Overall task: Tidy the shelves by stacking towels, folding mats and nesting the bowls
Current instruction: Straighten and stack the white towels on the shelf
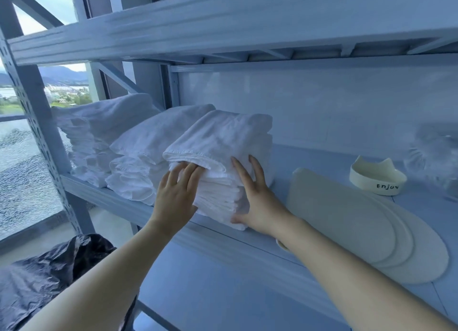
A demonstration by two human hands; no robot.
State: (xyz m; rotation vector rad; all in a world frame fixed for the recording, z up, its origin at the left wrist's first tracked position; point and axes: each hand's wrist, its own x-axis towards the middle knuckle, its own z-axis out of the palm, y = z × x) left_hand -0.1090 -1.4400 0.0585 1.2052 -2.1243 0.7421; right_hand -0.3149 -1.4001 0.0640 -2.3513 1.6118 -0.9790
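Note:
A tall stack of folded white towels [223, 142] stands on the pale blue shelf [277, 246]. My left hand [177, 194] lies flat against the stack's front, its fingertips tucked under the top towel's folded edge. My right hand [255, 194] presses the stack's right side with fingers spread, thumb near the bottom towel. Two more white towel piles [104, 130] sit to the left. Right of the stack lie several overlapping pale round mats [352, 221]. Behind them stands a cream cat-eared bowl [376, 179] marked "Enjoy".
Clear glass bowls [436, 152] stand blurred at the shelf's far right. Another shelf [223, 28] hangs close overhead. A perforated metal upright [37, 112] frames the left side, with a window behind it. A black plastic bag [49, 268] lies on the floor at lower left.

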